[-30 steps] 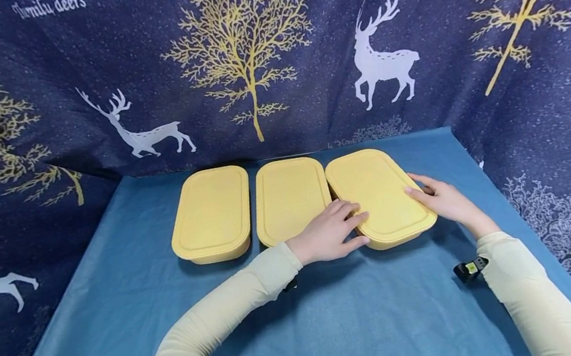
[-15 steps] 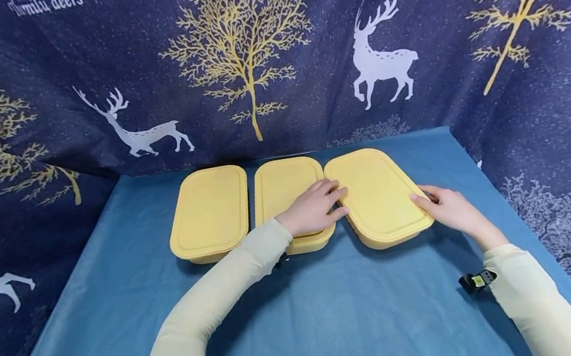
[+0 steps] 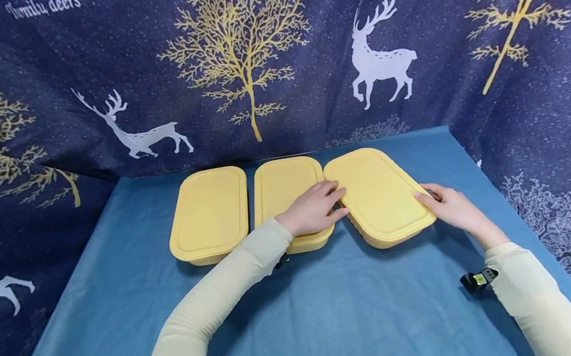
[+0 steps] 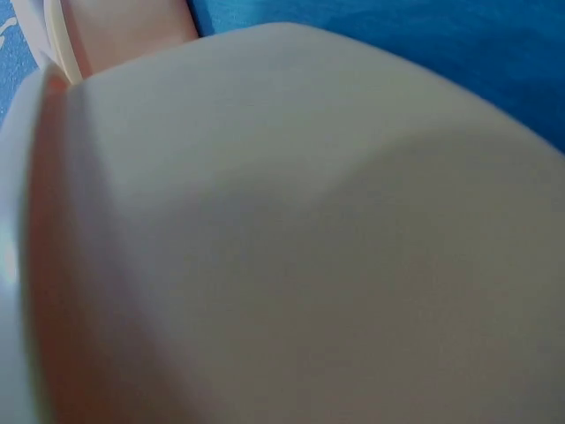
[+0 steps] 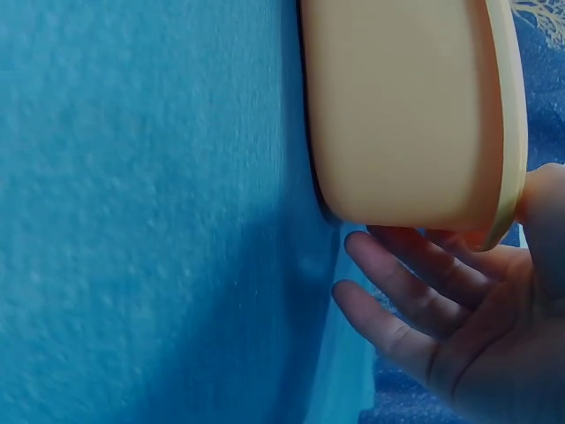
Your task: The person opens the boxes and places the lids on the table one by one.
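Three yellow lidded containers sit in a row: the left container [image 3: 209, 212], the middle container [image 3: 288, 183] and the right container [image 3: 374, 190], which is turned at an angle. My left hand [image 3: 313, 204] reaches over the middle container's lid, fingertips at the left edge of the right container. My right hand [image 3: 449, 207] grips the right container near its front right corner. In the right wrist view its thumb is at the lid rim [image 5: 512, 115], while the fingers [image 5: 388, 327] lie by the side wall. A container wall [image 4: 309, 247] fills most of the left wrist view.
The containers stand toward the back of a table under blue cloth [image 3: 306, 331]. Behind and beside it hangs a dark blue curtain [image 3: 309, 109] with deer and trees. A small black wrist camera [image 3: 480, 280] is on the right sleeve.
My left hand has moved left and back from the right container's front left part to its left edge. My right hand has slid toward that container's front right corner. The containers hardly shift.
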Motion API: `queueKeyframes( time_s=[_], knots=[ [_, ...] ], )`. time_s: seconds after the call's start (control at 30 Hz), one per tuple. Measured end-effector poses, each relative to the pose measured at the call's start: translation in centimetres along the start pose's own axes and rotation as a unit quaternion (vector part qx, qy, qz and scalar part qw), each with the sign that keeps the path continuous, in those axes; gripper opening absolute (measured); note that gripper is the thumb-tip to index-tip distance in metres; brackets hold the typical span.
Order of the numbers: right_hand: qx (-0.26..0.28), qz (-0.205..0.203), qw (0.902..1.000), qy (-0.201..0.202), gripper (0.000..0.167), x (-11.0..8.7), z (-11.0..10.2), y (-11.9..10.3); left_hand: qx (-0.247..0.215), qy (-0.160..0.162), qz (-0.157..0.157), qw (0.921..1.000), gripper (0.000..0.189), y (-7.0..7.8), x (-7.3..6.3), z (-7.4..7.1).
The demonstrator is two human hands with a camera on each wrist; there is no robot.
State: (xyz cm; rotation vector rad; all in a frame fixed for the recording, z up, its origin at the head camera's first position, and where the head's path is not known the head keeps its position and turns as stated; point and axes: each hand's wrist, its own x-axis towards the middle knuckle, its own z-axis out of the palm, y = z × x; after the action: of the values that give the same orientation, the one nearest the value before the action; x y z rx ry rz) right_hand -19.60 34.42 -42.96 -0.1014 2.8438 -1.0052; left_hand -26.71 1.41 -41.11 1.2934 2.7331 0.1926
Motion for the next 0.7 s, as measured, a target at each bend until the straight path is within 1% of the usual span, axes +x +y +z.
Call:
queueKeyframes(
  time_s=[0.17,0.33,0.5,0.7],
  knots=[
    [0.007,0.005,0.9999,0.005,0.073,0.6,-0.4,0.8,0.011,-0.004,0.012,0.9999,0.063,0.5,-0.1,0.0],
    [0.017,0.021,0.9996,0.01,0.077,1.2,-0.7,1.4,0.011,-0.001,0.02,0.9997,0.062,1.0,-0.4,0.1],
    [0.021,0.033,0.999,0.022,0.079,1.7,-0.9,1.9,0.013,-0.003,0.026,0.9996,0.061,1.4,-0.4,0.3],
    [0.026,0.026,0.9989,0.029,0.076,1.6,-1.1,1.9,0.002,-0.001,0.021,0.9998,0.061,1.4,-0.2,0.1]
  ],
)
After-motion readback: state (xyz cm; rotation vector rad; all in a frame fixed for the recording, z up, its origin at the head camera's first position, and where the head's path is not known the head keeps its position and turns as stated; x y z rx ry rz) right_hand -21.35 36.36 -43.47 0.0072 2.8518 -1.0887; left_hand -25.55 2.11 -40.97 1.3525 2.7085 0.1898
